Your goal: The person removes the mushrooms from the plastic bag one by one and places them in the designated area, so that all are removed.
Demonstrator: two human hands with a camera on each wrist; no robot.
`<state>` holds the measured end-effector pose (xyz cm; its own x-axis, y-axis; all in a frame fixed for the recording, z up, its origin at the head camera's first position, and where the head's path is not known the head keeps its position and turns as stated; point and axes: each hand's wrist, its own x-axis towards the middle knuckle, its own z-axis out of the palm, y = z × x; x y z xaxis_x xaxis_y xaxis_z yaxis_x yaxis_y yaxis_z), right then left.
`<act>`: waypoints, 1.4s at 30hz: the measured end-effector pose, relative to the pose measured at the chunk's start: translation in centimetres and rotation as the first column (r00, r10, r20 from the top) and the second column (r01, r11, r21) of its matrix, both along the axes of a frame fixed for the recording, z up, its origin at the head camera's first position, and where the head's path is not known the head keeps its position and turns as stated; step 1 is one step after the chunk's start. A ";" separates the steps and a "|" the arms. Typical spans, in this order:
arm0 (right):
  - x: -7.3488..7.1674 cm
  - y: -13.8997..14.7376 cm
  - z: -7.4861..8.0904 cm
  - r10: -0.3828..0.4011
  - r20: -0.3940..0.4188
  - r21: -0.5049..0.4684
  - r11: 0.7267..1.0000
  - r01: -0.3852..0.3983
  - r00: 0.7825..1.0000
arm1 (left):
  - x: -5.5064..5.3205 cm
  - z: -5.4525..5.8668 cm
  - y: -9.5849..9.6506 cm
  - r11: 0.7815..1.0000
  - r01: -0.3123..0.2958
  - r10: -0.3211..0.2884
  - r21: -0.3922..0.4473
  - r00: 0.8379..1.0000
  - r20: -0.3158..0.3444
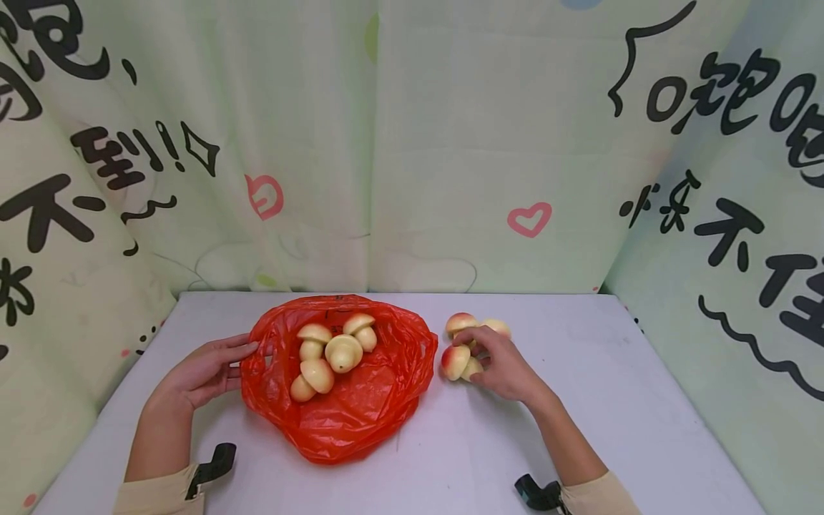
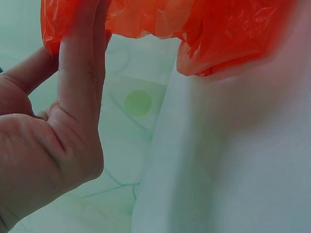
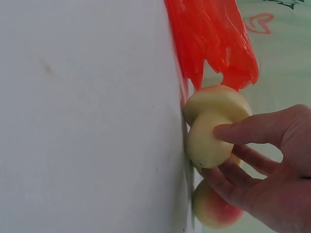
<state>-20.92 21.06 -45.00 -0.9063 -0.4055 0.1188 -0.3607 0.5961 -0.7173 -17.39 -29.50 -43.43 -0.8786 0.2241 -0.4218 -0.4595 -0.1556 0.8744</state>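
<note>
A red plastic bag point(image 1: 380, 415) lies spread wide on the table, its mouth facing up. Several cream toy mushrooms point(image 1: 344, 352) rest inside it. At the bag's left rim, my left hand point(image 1: 199, 372) pinches the plastic; the left wrist view shows the red film point(image 2: 146, 19) at its fingers, with the fingertips covered. To the right of the bag, my right hand point(image 1: 505, 365) holds a toy mushroom point(image 1: 455, 363) with a red-tinted cap. In the right wrist view, the thumb lies on that mushroom's pale stem point(image 3: 209, 141), with the other fingers partly behind it.
Beyond the right hand lie a reddish mushroom point(image 1: 460, 323) and a pale one point(image 1: 498, 327), partly hidden by the hand. The white table point(image 1: 463, 458) ends at a printed curtain point(image 1: 450, 143) at the back and sides. Each forearm wears a black wrist camera point(image 1: 215, 463).
</note>
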 end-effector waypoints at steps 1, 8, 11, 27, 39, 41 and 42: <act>0.0 0.0 0.0 -0.001 -0.006 0.001 1.000 0.001 1.000 | 0.0 0.0 0.0 1.000 -0.001 0.001 -0.003 1.000 -0.001; 0.2 0.1 -0.3 0.008 -0.033 0.008 1.000 -0.008 0.999 | 0.1 0.1 0.1 1.000 0.004 -0.004 -0.013 1.000 0.005; 0.4 0.1 -0.1 0.004 -0.050 0.020 1.000 -0.003 0.999 | 0.1 0.1 0.1 1.000 -0.003 0.003 -0.019 1.000 0.009; 0.9 -0.1 1.4 -0.041 -0.016 0.029 0.999 0.041 0.999 | 0.2 0.0 0.3 1.000 -0.005 0.005 -0.014 1.000 0.005; 0.7 -0.7 2.3 -0.060 -0.054 0.005 0.998 0.060 0.997 | 0.0 0.3 0.4 1.000 -0.005 0.005 -0.028 1.000 0.003; 0.7 -0.8 2.4 -0.062 -0.058 0.000 0.998 0.062 0.996 | 0.1 0.3 0.4 1.000 -0.006 0.007 -0.025 1.000 0.002; 0.7 -0.9 2.4 -0.062 -0.059 -0.005 0.998 0.062 0.996 | 0.1 0.3 0.4 1.000 -0.007 0.007 -0.022 1.000 0.002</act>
